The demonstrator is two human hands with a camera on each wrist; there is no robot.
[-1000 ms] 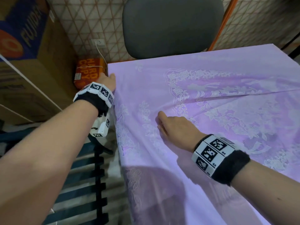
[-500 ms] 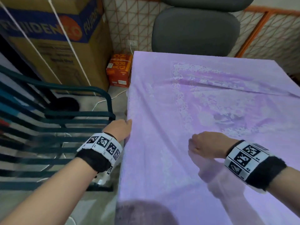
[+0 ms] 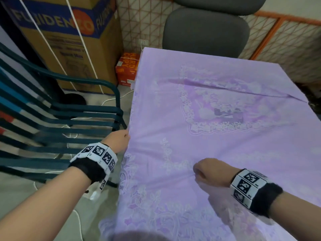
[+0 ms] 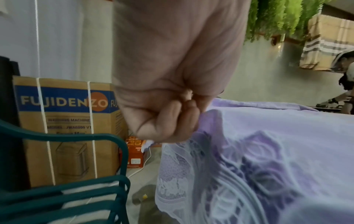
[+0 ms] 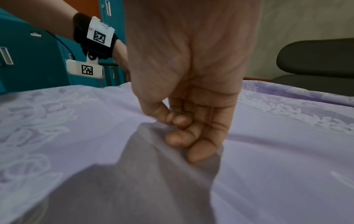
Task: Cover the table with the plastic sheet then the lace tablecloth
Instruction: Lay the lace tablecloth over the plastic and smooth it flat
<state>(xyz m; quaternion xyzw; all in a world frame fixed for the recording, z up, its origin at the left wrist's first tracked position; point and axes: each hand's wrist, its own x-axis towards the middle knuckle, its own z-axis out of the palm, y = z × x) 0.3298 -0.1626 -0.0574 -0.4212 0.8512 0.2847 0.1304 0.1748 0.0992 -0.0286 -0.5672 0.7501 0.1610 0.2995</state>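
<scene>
Head view: a lilac lace tablecloth lies spread over the worktop, its long axis running from the near edge away toward a grey office chair at the far end. The left hand pinches the cloth at the worktop's left edge. The right hand is closed on a small fold of cloth nearer the middle, to the right of the left hand and a little nearer the camera. One long crease crosses the far part of the cloth from left to right. The cloth stretches away ahead and to the right of both hands, so any smoothing probably has to run that way. The plastic sheet cannot be made out as a separate layer. On the left stands a cardboard box printed "FUJIDENZO"; by the far left corner an orange box reads "HARD COPY". Green chairs are stacked at the left.

Left wrist view: the fingers curl tight round the cloth's lacy edge, which hangs down below the worktop. The box also reads "WASHING MACHINE"; the model line is too blurred to read.

Right wrist view: thumb and fingertips nip a raised ridge of cloth, with the hand's shadow just below.
</scene>
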